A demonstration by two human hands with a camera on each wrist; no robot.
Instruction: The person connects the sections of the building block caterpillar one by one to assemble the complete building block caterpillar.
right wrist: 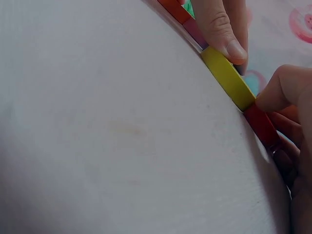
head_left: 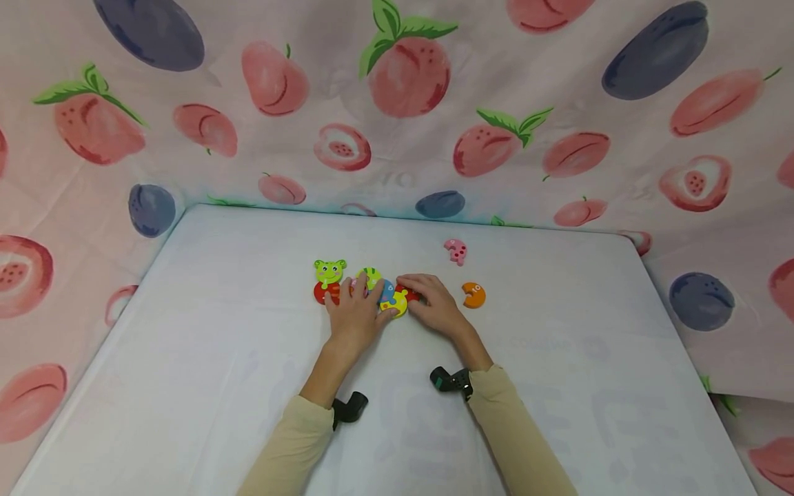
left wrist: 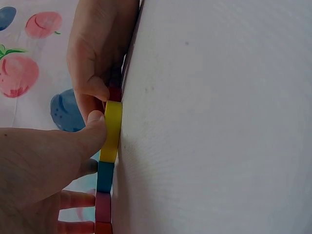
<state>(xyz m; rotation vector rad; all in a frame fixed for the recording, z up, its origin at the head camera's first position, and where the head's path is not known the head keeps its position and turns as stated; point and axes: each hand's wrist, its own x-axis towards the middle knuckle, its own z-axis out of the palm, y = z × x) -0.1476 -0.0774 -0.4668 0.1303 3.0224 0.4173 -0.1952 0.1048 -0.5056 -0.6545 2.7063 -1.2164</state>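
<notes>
A row of flat caterpillar puzzle pieces lies on the white table. At its left end are a smiling green head piece (head_left: 329, 270) and a red piece (head_left: 321, 293); a striped green piece (head_left: 372, 275), a blue piece (head_left: 387, 292) and a yellow piece (head_left: 400, 304) follow. My left hand (head_left: 353, 320) spreads its fingers over the row, with its thumb at the yellow piece's edge in the left wrist view. A second red piece (right wrist: 262, 126) touches the yellow one at the right end, and my right hand (head_left: 439, 310) grips it between thumb and fingers. A pink piece under my left fingers is partly hidden.
To the right of the row lie a loose orange piece (head_left: 474, 295) marked with a number and, farther back, a pink spotted piece (head_left: 455, 251). A fruit-print cloth (head_left: 422, 165) hangs behind the white table (head_left: 248, 399). Each wrist wears a small black camera.
</notes>
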